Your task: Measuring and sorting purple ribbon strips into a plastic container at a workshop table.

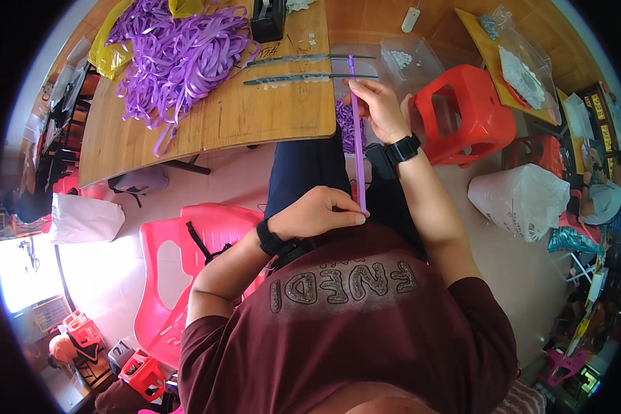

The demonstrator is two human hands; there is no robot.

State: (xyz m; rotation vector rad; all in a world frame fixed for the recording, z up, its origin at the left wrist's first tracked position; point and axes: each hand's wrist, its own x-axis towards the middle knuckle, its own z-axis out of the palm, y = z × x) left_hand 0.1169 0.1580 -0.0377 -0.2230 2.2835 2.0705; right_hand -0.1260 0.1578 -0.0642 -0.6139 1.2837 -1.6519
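Observation:
A purple ribbon [358,152] is stretched taut in front of my body. My left hand [317,210] pinches its near end close to my shirt. Farther forward, my right hand [379,110] pinches the same ribbon between thumb and fingers. Beyond that hand, the ribbon's far end meets the dark thin rods that stick out past the table's right edge; whether it is looped round one is too small to tell. The nearer rod [276,81] and the farther rod [283,59] lie side by side on the wooden table [255,117], with clear film or tape along them.
A tangled heap of purple ribbons [179,55] covers the table's left, beside a yellow bag [109,55] and a black tape dispenser [268,21]. Right of me stand a red stool [466,114], a clear bin [414,62] holding small white pieces, and a white sack [521,200]. A pink chair [162,241] is at left.

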